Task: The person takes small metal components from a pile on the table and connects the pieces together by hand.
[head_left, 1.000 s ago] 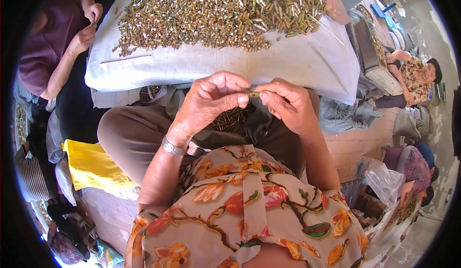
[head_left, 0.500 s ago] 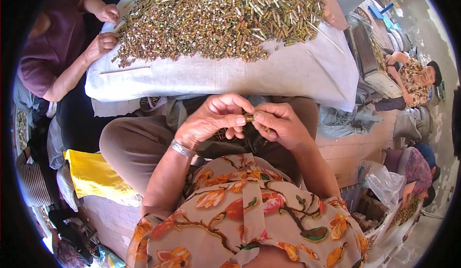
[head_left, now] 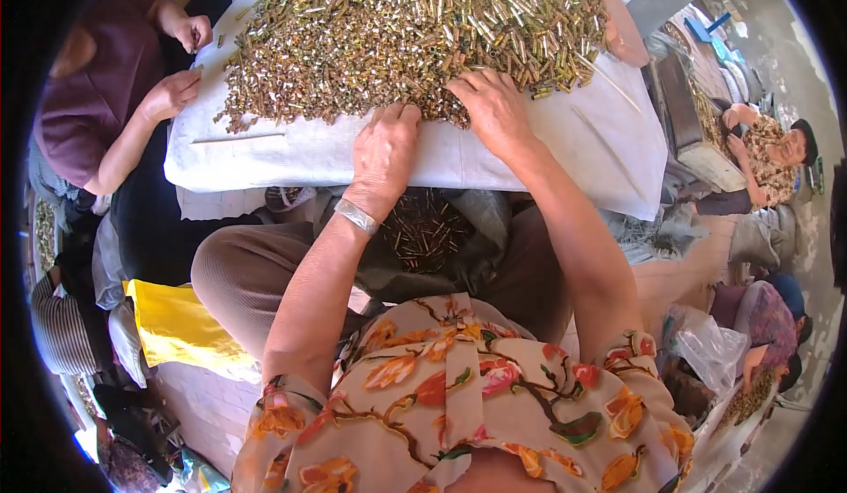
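A wide pile of small brass-coloured metal pieces covers the far part of a white cloth-covered table. Shorter pieces lie at its near left, longer slim tubes farther back and right. My left hand, with a silver bracelet at the wrist, rests at the pile's near edge. Its fingers are curled down, and what they hold is hidden. To its right, my right hand reaches over the pile with fingers bent and slightly apart, touching the pieces. Between my legs, a dark sack stands open with slim metal pieces inside.
Thin pale sticks lie on the cloth at left and right. A co-worker's hands are at the table's left edge. A yellow cloth lies left of my knee. Other people sit at the right, near a clear plastic bag.
Both my hands have moved from above my lap, where they held a small metal piece together, forward and apart onto the pile. The sack's contents now show. The co-worker's hands have shifted apart.
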`<action>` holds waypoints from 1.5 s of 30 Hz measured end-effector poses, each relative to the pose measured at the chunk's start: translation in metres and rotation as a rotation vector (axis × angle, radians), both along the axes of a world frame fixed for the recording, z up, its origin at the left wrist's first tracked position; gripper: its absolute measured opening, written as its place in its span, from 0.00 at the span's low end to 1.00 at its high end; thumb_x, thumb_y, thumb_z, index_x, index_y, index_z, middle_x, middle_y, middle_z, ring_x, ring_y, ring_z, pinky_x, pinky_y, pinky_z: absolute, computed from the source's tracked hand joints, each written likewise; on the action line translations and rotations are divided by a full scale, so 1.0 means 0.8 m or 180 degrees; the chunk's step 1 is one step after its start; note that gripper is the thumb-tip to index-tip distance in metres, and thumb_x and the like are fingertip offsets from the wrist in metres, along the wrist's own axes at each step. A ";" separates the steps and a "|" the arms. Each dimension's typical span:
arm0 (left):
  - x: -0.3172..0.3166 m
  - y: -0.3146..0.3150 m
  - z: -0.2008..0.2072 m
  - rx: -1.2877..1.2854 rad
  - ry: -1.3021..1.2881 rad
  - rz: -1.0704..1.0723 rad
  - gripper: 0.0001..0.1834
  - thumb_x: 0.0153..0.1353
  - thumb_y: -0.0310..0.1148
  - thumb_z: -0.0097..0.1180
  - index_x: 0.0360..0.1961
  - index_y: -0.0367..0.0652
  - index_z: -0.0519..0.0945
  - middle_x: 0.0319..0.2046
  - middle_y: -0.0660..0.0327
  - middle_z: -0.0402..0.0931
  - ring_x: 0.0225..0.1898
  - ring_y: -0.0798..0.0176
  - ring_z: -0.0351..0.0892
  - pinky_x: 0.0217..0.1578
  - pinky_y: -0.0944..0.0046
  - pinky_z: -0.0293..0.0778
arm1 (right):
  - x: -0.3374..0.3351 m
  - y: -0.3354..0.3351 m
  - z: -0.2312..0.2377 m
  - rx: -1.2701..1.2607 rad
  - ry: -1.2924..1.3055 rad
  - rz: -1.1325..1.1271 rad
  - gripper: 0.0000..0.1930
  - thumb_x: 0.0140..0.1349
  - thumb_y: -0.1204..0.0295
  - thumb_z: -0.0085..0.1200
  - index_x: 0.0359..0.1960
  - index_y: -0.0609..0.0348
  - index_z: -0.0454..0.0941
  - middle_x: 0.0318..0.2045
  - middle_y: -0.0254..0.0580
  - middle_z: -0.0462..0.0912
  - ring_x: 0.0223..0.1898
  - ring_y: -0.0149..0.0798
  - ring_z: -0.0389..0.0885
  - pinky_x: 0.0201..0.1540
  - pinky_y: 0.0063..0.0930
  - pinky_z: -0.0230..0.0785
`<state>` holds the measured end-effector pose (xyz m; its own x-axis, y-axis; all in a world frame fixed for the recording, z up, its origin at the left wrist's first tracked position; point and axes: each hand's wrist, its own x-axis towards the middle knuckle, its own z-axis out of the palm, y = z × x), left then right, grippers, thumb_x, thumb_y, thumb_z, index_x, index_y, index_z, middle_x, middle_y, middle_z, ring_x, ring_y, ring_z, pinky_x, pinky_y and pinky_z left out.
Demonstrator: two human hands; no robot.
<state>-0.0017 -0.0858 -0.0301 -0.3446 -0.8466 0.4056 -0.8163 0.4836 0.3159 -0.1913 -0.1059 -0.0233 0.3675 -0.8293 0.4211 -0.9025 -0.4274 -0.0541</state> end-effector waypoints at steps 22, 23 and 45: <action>0.004 0.094 0.033 0.2886 0.3993 -0.0698 0.08 0.61 0.22 0.55 0.42 0.35 0.80 0.36 0.60 0.81 0.39 0.67 0.81 0.45 0.69 0.78 | 0.014 0.182 0.045 0.1200 -0.3066 -0.0099 0.09 0.62 0.78 0.52 0.44 0.63 0.78 0.32 0.43 0.77 0.26 0.33 0.76 0.30 0.23 0.68; 0.005 0.102 0.035 0.2897 0.3987 -0.0692 0.08 0.61 0.22 0.55 0.42 0.35 0.80 0.36 0.60 0.81 0.39 0.67 0.81 0.45 0.69 0.78 | 0.016 0.186 0.047 0.0904 -0.2899 -0.0041 0.09 0.62 0.78 0.53 0.44 0.63 0.78 0.32 0.44 0.78 0.27 0.36 0.77 0.30 0.24 0.69; 0.003 0.139 0.045 0.2462 0.4028 -0.1060 0.11 0.61 0.16 0.53 0.44 0.36 0.72 0.40 0.62 0.77 0.43 0.72 0.77 0.49 0.72 0.72 | 0.024 0.205 0.068 0.0411 -0.2128 0.0268 0.10 0.58 0.79 0.56 0.42 0.62 0.77 0.33 0.46 0.79 0.30 0.44 0.79 0.34 0.32 0.72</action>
<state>0.0004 0.0252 0.0061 -0.3335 -0.9395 0.0784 0.2874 -0.0221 0.9575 -0.1720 0.0581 0.0309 0.1284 -0.8681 0.4795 -0.6214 -0.4472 -0.6434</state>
